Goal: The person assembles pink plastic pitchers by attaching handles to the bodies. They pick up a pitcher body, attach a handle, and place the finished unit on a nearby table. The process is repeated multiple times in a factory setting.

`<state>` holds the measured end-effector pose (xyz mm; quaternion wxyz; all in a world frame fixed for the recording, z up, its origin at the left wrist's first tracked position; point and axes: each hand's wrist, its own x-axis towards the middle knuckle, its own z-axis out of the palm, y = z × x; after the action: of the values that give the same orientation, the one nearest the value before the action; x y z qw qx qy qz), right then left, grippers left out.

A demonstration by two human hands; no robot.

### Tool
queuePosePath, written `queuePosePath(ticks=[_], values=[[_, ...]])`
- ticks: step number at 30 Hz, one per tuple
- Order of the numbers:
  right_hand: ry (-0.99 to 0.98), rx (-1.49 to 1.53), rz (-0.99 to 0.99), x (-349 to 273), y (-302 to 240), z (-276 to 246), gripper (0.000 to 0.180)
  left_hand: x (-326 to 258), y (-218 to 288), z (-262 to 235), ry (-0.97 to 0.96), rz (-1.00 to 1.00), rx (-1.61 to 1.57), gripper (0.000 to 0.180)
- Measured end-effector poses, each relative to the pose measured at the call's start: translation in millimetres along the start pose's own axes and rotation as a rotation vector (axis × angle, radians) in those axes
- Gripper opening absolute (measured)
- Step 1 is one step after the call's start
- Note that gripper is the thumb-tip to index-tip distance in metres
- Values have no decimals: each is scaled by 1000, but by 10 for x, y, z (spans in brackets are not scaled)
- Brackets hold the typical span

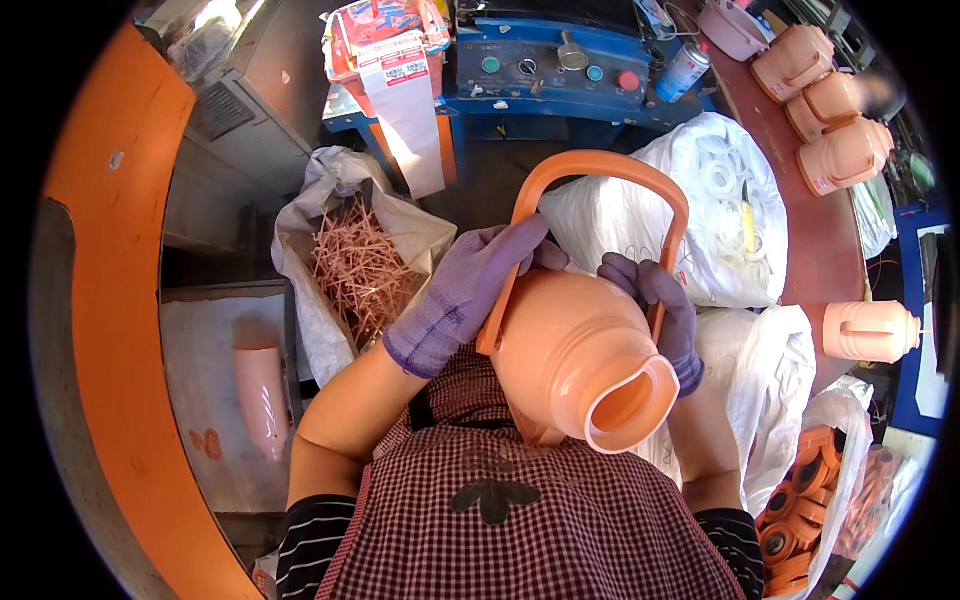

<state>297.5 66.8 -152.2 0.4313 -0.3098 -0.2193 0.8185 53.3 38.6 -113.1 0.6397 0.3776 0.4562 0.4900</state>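
1. A pale orange plastic jug body lies tilted in the person's lap against a checked apron, its open mouth facing the camera
2. A white sack of white rings sits behind it; another sack of thin orange strips stands to the left
3. A bright orange arched handle rises from the jug
4. The gloved left hand is closed around the handle's left leg
5. The gloved right hand grips its right leg, against the jug
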Motion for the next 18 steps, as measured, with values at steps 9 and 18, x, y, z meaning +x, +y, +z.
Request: queuePosePath(ticks=[9,18], values=[[154,-83,-124,-72,36,434,21,1,-211,79,184,217,130,41],[220,-861,-451,-82,-482,-4,34,238,64,-201,12,189,-463,42]])
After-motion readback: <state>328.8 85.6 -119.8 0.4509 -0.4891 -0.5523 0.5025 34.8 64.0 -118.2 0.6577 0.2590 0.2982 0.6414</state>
